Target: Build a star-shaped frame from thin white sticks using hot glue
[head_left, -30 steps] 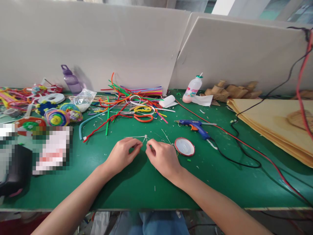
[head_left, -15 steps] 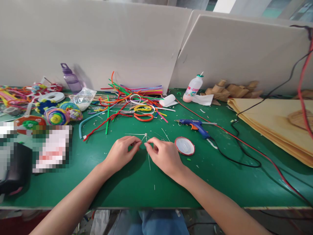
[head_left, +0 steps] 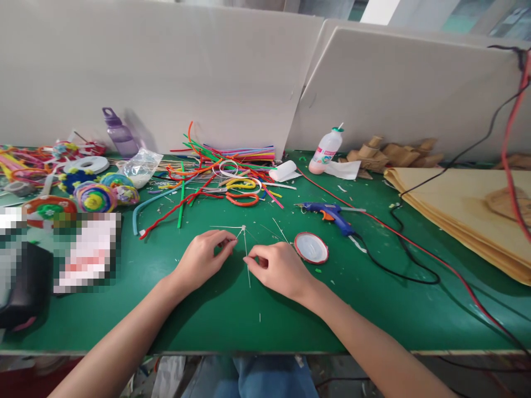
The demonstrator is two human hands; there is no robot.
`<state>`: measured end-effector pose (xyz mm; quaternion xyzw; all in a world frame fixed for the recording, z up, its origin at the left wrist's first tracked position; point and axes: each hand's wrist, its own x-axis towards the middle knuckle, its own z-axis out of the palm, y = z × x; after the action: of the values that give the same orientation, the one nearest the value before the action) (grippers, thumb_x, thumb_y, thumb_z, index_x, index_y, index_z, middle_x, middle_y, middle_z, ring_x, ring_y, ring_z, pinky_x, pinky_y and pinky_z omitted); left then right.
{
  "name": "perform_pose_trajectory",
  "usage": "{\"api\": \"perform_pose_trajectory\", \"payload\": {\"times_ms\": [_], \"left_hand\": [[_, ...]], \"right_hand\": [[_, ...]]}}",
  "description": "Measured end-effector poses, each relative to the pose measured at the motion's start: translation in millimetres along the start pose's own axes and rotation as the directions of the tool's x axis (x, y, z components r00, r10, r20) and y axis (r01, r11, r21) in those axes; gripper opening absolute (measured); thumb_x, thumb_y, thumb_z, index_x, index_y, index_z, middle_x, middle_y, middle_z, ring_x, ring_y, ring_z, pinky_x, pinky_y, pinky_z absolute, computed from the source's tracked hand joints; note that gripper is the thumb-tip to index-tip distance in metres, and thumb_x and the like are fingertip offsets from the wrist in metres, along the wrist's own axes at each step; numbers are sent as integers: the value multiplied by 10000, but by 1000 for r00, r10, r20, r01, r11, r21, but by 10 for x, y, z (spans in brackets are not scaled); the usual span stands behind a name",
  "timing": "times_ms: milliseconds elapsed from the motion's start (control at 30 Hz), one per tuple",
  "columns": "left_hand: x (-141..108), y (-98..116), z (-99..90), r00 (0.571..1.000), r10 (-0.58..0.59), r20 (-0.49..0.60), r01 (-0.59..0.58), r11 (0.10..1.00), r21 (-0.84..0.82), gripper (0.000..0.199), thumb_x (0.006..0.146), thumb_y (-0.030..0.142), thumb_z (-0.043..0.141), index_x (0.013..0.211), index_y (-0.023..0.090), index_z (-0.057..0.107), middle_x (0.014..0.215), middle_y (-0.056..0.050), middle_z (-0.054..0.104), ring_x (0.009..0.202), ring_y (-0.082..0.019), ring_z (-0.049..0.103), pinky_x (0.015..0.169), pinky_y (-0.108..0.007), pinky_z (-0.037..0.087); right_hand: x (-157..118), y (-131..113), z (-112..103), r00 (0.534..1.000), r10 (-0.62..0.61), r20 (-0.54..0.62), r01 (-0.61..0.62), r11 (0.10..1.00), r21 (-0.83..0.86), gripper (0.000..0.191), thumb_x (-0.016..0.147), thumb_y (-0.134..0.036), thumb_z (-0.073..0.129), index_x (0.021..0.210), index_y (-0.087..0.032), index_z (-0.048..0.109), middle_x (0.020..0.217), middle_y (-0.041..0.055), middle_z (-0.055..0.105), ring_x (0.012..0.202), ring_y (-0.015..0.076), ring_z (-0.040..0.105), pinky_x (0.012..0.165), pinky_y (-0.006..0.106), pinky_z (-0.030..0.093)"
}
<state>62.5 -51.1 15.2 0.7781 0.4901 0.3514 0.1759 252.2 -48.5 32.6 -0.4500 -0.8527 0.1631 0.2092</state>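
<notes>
Open room, with one white sliver, runs from the hands to the bench's near edge; coloured stems crowd the far edge. Left hand and right hand have fingers pinched on thin legs of the white stick frame, its hub just beyond the fingertips.

Green worktable, pale panels behind
Their seam slants (crooked, from here); a white, pillar-like shape shows beyond.

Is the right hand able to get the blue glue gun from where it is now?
Probably yes. The blue glue gun lies ahead and to the right, with only a low lid near the way. But the right hand seems to be pinching a thin stick.
</notes>
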Motion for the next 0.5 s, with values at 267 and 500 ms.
{"api": "perform_pose_trajectory", "payload": {"times_ms": [267, 500], "left_hand": [[0, -23, 9, 1000, 26, -11, -25, 1000, 15, 135, 885, 239, 508, 874, 193, 634, 695, 8, 640, 658, -129, 593, 646, -236, 450], [-2, -22, 8, 1000, 18, -15, -18, 1000, 16, 132, 881, 240, 517, 888, 193, 641, 711, 3, 649, 669, -130, 601, 651, -236, 458]], "right_hand": [[7, 14, 7, 1000, 0, -7, 0, 1000, -27, 174, 799, -221, 580, 653, -194, 671, 465, -52, 528, 424, 72, 414, 482, 216, 280], [9, 27, 12, 1000, 1, 8, -1, 1000, -17, 175, 789, -204, 576, 636, -189, 660, 460, -50, 530, 416, 71, 414, 474, 214, 274]]}}
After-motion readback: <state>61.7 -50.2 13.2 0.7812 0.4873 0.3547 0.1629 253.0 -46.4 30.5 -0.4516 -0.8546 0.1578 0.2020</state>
